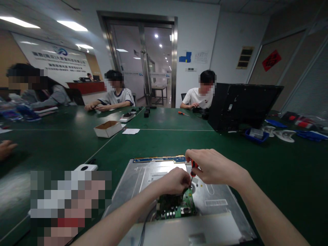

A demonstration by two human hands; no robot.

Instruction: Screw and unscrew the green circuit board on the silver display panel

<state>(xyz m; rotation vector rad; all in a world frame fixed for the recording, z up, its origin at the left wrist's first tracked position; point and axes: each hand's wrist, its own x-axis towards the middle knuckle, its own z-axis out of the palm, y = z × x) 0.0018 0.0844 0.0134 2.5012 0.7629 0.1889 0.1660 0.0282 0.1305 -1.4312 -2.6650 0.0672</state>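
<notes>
My right hand (208, 165) is wrapped round the red and black handle of a screwdriver (194, 168). The screwdriver's thin shaft points down at the upper right corner of a green circuit board (176, 206). Close beside that tip, my left hand (179, 181) is closed above the board, fingers bent together; what they hold, if anything, is hidden. The board lies on the metal back of a flat display panel (217, 191). Grey cables (144, 222) run from the board's left side. A narrow blue circuit strip (159, 159) lines the panel's far edge.
On the green table (164, 141) stand an open cardboard box (109, 129), a black monitor casing (243, 106) and a blue tray (257, 135). Another screwdriver (183, 113) lies farther back. Several people sit round the table, and another person's hand (7, 149) rests at the left.
</notes>
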